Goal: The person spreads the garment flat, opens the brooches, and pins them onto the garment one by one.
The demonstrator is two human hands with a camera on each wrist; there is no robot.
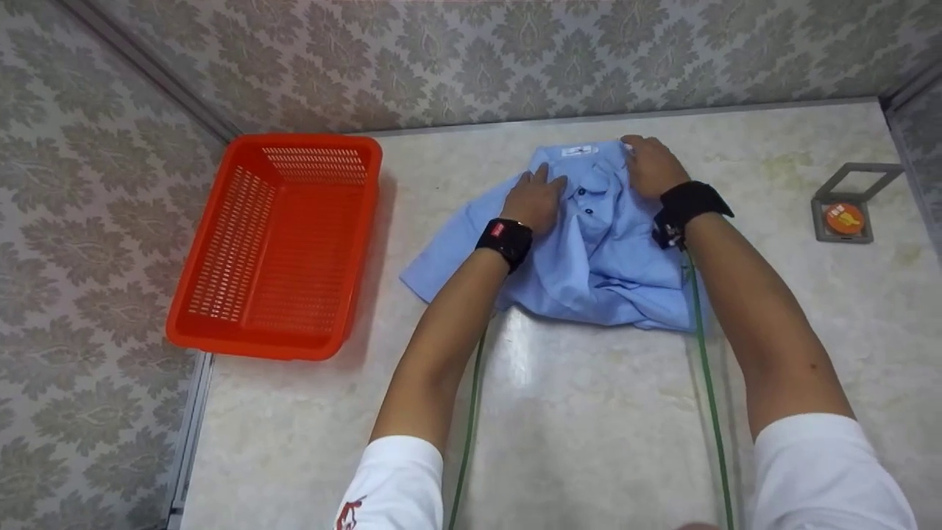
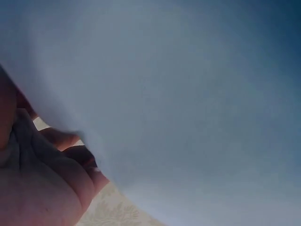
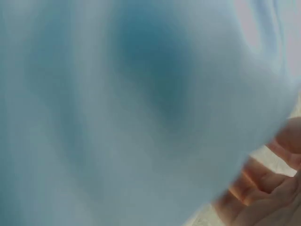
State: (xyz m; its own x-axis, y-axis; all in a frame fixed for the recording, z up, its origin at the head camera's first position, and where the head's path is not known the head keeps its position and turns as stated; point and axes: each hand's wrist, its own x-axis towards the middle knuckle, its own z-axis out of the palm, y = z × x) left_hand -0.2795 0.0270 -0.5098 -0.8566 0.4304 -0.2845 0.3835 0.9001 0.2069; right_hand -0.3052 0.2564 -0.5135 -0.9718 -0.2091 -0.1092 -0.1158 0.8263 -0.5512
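Observation:
A light blue shirt point(image 1: 567, 258) with dark buttons lies partly bunched on the table, its collar and white label toward the wall. On the collar's left side, my left hand point(image 1: 533, 202) grips the cloth with fingers bent over it. My right hand point(image 1: 653, 165) holds the shirt at the right of the collar, fingertips at its upper edge. In the left wrist view, blue cloth fills most of the picture beside the left hand point(image 2: 51, 179). The right wrist view shows curled fingers of the right hand point(image 3: 263, 188) at the cloth's edge, partly hidden by it.
An orange-red plastic basket point(image 1: 353, 294) stands at the left of the pale table point(image 1: 589, 427). At the far right sits a small grey frame-like case point(image 1: 843, 237) with an orange round piece. Green cables run from both wristbands. Patterned walls border the table at the back and left.

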